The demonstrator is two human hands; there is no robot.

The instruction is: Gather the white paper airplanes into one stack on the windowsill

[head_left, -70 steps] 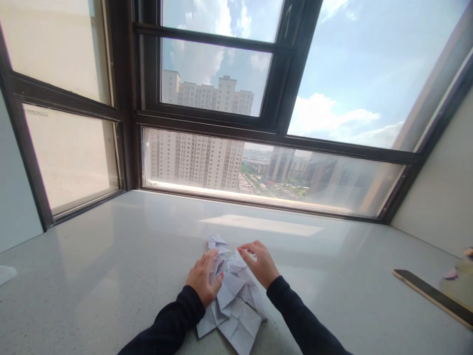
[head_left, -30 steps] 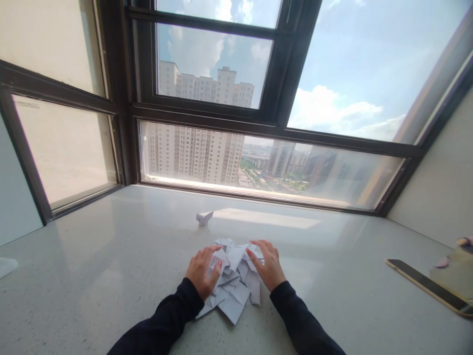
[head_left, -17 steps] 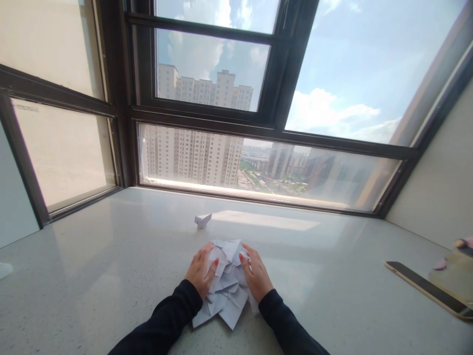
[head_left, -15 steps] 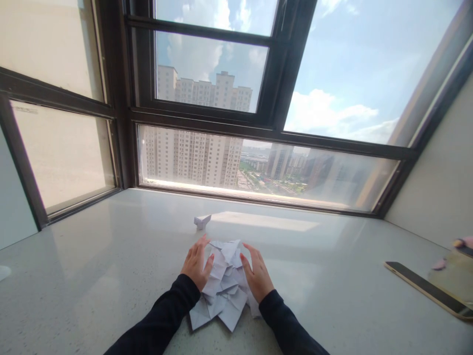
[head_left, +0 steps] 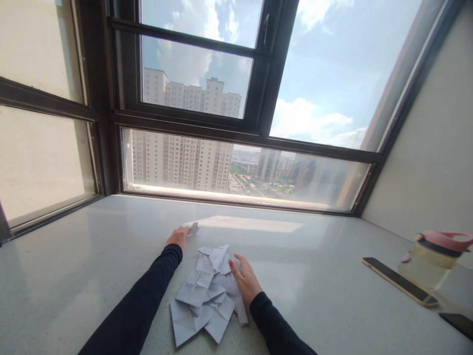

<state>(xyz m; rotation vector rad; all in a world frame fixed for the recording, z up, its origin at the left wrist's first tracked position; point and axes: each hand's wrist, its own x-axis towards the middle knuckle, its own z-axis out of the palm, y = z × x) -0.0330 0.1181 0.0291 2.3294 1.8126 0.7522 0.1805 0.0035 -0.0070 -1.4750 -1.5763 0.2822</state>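
A heap of white folded paper pieces [head_left: 207,301] lies on the pale stone counter [head_left: 92,266] in front of me. My right hand [head_left: 242,280] rests against the heap's right side, fingers bent onto the paper. My left hand [head_left: 179,237] is stretched forward past the heap and closes on a small folded paper piece [head_left: 193,228] that lay apart, farther toward the window. Both arms wear dark sleeves.
A dark phone [head_left: 399,288] lies on the counter at the right, beside a clear bottle with a pink lid [head_left: 430,259]. Another dark flat object [head_left: 458,325] sits at the lower right edge. Dark-framed windows [head_left: 258,128] close off the counter's far side.
My left hand left the heap and reached forward to the small separate paper piece. My right hand stayed at the heap. The view swung right, bringing the bottle into sight.
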